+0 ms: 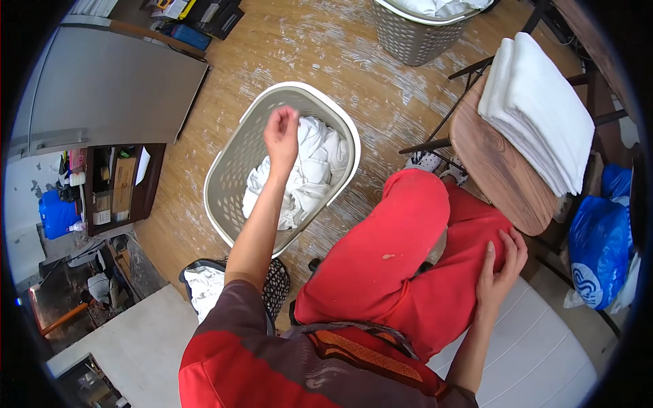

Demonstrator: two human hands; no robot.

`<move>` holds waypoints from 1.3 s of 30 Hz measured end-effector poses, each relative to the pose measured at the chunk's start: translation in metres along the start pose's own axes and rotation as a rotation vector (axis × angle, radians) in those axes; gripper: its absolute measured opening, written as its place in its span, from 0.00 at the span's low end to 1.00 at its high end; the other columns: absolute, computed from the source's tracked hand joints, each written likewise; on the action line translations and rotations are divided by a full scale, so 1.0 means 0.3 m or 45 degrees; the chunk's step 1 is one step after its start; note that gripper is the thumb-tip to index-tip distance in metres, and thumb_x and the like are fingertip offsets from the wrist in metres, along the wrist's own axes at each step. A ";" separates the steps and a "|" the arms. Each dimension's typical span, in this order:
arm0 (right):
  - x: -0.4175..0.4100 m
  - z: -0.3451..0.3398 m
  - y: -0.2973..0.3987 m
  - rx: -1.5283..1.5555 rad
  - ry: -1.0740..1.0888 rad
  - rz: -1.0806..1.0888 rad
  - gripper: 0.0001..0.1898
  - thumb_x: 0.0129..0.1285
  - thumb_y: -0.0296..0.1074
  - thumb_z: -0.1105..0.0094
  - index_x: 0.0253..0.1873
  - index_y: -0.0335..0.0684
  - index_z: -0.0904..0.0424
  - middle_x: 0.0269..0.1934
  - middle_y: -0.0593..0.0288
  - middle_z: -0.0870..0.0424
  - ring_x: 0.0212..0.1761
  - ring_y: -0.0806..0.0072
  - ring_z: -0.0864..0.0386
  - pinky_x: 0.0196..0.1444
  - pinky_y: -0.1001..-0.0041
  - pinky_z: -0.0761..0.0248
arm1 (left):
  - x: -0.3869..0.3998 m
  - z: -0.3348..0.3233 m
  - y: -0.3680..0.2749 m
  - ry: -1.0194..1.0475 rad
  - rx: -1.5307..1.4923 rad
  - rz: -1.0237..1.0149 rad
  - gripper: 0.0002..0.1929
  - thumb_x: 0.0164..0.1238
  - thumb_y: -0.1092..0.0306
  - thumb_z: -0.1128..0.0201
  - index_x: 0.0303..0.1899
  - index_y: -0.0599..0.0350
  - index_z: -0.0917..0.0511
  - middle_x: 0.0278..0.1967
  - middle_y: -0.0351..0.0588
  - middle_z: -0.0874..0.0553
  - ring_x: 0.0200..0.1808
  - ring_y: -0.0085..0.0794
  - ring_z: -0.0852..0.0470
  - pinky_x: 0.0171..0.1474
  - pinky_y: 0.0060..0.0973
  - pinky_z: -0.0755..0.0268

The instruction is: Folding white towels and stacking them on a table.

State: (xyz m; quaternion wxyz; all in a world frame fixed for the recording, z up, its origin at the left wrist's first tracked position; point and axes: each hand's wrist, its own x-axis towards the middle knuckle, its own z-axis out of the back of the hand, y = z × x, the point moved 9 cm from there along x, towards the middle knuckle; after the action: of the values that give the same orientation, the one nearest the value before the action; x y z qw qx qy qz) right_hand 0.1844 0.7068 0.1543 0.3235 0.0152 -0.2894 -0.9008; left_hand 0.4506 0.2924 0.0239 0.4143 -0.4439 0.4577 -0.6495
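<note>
My left hand [282, 133] hangs over the laundry basket [228, 182], its fingers loosely curled and no cloth visible in them. Crumpled white laundry [311, 158] lies in the basket, mostly on the side nearer my legs. The basket is beige with a perforated wall and a white rim. My right hand [502, 262] rests on my red trouser leg [472, 219] with its fingers spread, holding nothing. A stack of folded white towels [541, 112] sits on the wooden chair seat [502, 155] beyond that hand.
Another perforated basket [421, 38] with white cloth stands at the top. A dark basket holding white cloth [204, 288] is beside my left arm. A blue plastic bag [599, 250] lies at right. At left are a grey refrigerator [115, 84] and a dark cabinet [153, 186].
</note>
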 end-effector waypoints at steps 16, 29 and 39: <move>-0.099 0.099 -0.102 0.024 -0.194 0.015 0.12 0.62 0.32 0.41 0.49 0.38 0.22 0.53 0.53 0.26 0.57 0.59 0.31 0.61 0.65 0.40 | 0.111 -0.175 -0.212 0.145 0.441 -0.424 0.09 0.60 0.72 0.40 0.41 0.62 0.20 0.37 0.52 0.16 0.39 0.41 0.17 0.46 0.33 0.26; -0.076 0.085 -0.136 0.108 -0.178 0.037 0.11 0.63 0.33 0.42 0.49 0.37 0.22 0.53 0.54 0.25 0.57 0.61 0.30 0.60 0.67 0.40 | -0.563 0.289 0.650 0.527 0.654 1.114 0.24 0.64 0.49 0.44 0.42 0.68 0.22 0.37 0.54 0.16 0.29 0.42 0.19 0.39 0.36 0.25; -0.110 0.070 0.056 0.412 -0.020 0.196 0.12 0.65 0.33 0.45 0.50 0.35 0.24 0.53 0.54 0.25 0.56 0.65 0.28 0.61 0.68 0.39 | -0.233 0.259 -0.454 0.046 -0.671 0.432 0.15 0.73 0.56 0.51 0.36 0.58 0.25 0.27 0.40 0.21 0.25 0.26 0.22 0.30 0.22 0.29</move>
State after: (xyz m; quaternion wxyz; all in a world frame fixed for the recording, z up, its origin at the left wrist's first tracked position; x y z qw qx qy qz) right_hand 0.2156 0.7264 0.1755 0.3826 0.0379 -0.4333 -0.8151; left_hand 0.5254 0.3732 0.1555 0.3790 -0.4418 0.6852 -0.4379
